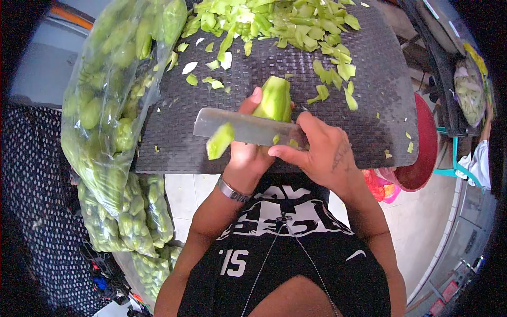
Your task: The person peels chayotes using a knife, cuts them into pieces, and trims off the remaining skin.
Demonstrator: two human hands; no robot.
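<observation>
A partly peeled chayote is held from beneath in my left hand, its thumb along the vegetable's side. My right hand grips a broad-bladed knife near its handle end, which is hidden by my fingers. The blade lies across the near end of the chayote, over my left hand. A slice of green peel clings to the blade near its tip, and small bits of peel stick nearer my right hand. Both hands are above the near edge of the dark woven-pattern table.
A heap of green peels covers the table's far side, with loose scraps around it. At the left sits a clear bag of chayotes; more filled bags stand below. A red tub is beside the table at right.
</observation>
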